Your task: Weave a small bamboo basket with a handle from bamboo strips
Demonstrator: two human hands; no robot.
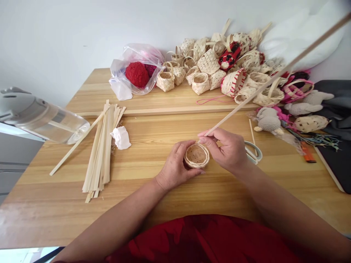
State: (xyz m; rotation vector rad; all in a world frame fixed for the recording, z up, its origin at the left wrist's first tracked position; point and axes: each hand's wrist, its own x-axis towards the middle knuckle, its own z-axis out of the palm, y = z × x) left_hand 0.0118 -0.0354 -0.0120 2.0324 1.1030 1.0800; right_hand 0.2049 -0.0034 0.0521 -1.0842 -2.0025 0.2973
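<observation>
A small round woven basket (196,165) rests at the middle front of the table, its opening facing up. My left hand (178,164) is wrapped round its left side, thumb along the near edge and fingers at the far rim. My right hand (226,148) pinches a long pale wood strip (246,98) close to the basket's far right rim. From there the strip slants up to the upper right, out of the view. Just right of my right hand lie scissors (256,157), partly hidden behind it.
Flat wood strips (100,153) lie in a bundle on the left, beside crumpled white paper (121,138) and a clear bottle (52,118). Behind, a plastic bag (149,60) holds red yarn (137,74). Several small baskets (200,83) are piled back right, near a grey crocheted toy (268,119).
</observation>
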